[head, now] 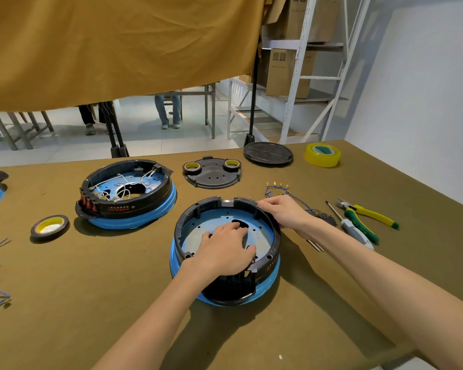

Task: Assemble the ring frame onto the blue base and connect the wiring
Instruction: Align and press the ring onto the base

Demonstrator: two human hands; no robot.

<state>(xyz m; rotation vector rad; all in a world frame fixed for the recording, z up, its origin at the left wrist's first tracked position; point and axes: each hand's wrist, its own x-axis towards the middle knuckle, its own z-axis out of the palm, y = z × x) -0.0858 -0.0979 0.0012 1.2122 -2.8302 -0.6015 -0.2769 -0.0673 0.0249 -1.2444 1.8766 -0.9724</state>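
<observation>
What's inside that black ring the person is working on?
Inside the black ring frame lies the blue base plate, dotted with small holes and a dark cutout. The left hand rests on it, covering the middle. No wires show inside; whatever lies under the hand is hidden.

Ring frame (226,209): on base (225,287), mid-tabletop (91,303)
Wired unit (126,193): behind-left
Pliers (369,213), screwdriver (350,227): right
Tape roll (322,155): far right
</observation>
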